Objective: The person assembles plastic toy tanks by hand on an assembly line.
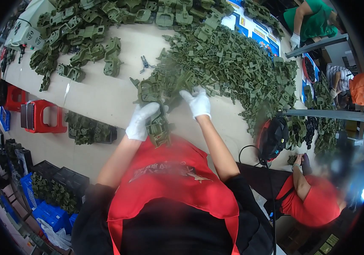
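Note:
My left hand (143,120), in a white glove, is closed round an olive-green plastic toy vehicle body (158,128) at the table's near edge, just above my red apron. Another green vehicle piece (149,90) lies right beyond it, and I cannot tell whether the two are joined. To the right, my right hand (197,103), also gloved in white, reaches to the near side of a big heap of small green plastic parts (233,63). Its thumb and fingers are bent together beside a blurred green part (186,81); whatever they pinch is hidden.
More green vehicle bodies (90,32) crowd the table's far left. A dark three-armed piece (145,63) lies on the pale table (126,40). Red stools (50,117) stand left. A black-and-red bag (272,138) and a person in red (314,199) are on the right.

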### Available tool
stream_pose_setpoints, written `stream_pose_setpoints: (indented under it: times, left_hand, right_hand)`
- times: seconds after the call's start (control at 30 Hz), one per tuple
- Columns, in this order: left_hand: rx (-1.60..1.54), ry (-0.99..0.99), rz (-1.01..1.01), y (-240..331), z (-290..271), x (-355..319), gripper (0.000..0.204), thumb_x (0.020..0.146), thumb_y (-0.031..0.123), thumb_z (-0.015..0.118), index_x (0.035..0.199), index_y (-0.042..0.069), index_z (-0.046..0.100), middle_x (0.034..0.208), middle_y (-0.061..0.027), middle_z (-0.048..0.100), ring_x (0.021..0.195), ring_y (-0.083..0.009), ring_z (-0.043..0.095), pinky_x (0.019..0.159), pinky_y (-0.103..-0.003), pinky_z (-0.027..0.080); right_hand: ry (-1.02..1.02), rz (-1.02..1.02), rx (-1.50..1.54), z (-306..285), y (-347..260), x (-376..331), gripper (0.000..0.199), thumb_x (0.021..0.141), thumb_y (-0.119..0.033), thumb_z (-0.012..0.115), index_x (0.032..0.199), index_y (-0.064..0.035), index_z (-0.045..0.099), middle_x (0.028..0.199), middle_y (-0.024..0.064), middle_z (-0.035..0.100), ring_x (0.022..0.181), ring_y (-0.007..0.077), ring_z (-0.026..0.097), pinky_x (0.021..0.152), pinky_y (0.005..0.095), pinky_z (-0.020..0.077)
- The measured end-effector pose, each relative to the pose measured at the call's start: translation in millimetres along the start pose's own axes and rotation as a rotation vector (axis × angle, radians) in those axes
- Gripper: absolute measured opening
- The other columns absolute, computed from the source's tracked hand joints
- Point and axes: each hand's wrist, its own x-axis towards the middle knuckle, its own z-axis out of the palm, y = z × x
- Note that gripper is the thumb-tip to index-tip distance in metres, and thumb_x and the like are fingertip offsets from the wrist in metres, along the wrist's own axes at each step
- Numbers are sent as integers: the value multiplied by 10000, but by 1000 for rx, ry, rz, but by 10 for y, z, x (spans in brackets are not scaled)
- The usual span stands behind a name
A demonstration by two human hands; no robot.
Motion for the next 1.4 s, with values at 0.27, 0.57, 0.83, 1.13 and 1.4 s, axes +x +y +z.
stream_pose_setpoints:
  times: [0.27, 0.57, 0.83, 1.13, 1.4]
  left_hand:
    - [-119, -202, 67, -71, -122, -3, 965, 662, 712, 707, 1329, 67, 444, 1154, -82, 577, 1010, -226, 608, 839, -394, 541]
    - [167, -249, 383, -216, -7, 172, 1199, 634, 865, 530, 1477, 68, 228, 1374, -121, 439, 1210, -193, 478, 952, -341, 464]
    - [46, -178, 331, -194, 95, 73, 1180, 556, 651, 815, 1440, 66, 295, 1284, -82, 509, 1139, -191, 532, 933, -339, 475]
    - [129, -226, 82, 114, 349, 6, 602, 717, 114, 717, 1273, 17, 505, 1136, -69, 610, 1056, -174, 574, 864, -318, 491]
    - [-121, -141, 333, 151, 275, 197, 491, 751, 197, 676, 1176, 7, 519, 1001, -116, 603, 886, -210, 604, 753, -341, 530]
  right_hand:
    - [257, -182, -11, 122, 327, 523, 403, 767, -252, 730, 1098, -45, 632, 1075, 212, 657, 972, 362, 630, 846, 395, 495]
    - [-107, -754, -429, -895, -1560, -848, 191, 807, -160, 685, 985, -132, 622, 849, 103, 592, 794, 322, 618, 673, 385, 511]
    - [-75, -683, -394, -766, -1596, -987, 224, 804, -130, 684, 1017, -149, 616, 869, 97, 593, 760, 328, 620, 654, 397, 514]
    - [-79, -771, -110, -702, -1356, -679, 270, 752, -77, 742, 1008, -96, 656, 874, 68, 655, 734, 216, 622, 648, 313, 512]
    - [-433, -71, 608, -630, -1187, -984, 622, 856, -168, 707, 1377, 16, 420, 1079, 77, 640, 925, 132, 602, 834, 263, 485]
